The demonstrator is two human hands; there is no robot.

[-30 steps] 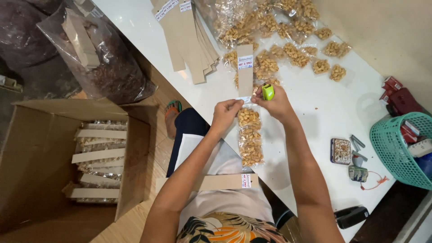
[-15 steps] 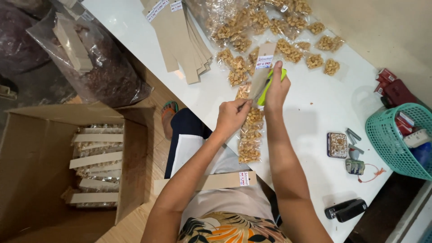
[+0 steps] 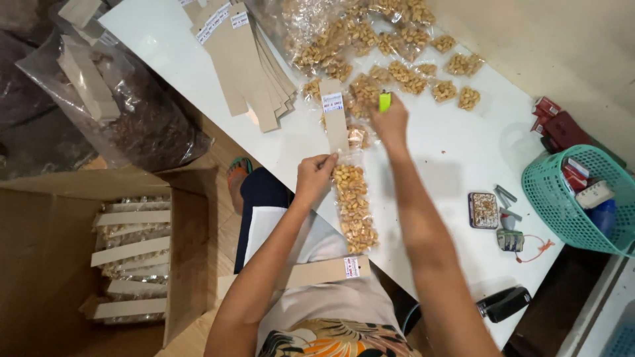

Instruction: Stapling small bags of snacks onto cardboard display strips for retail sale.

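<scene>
Left hand [image 3: 314, 173] pinches snack bag [image 3: 354, 205] at table edge [image 3: 278, 165]; right hand [image 3: 391, 122] grips green stapler [image 3: 384, 101].

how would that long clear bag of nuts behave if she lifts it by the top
The long clear bag would likely hang and sag, since it is thin film packed with loose nuts. The left hand pinches only its upper edge, so it may swing. The cardboard header looks stiffer and should stay flat.

Two hands [image 3: 316, 173] work at one long snack bag [image 3: 354, 208]; one cardboard box [image 3: 40, 264] (lower left), one teal basket [image 3: 562, 192], one black stapler [image 3: 504, 303].
</scene>
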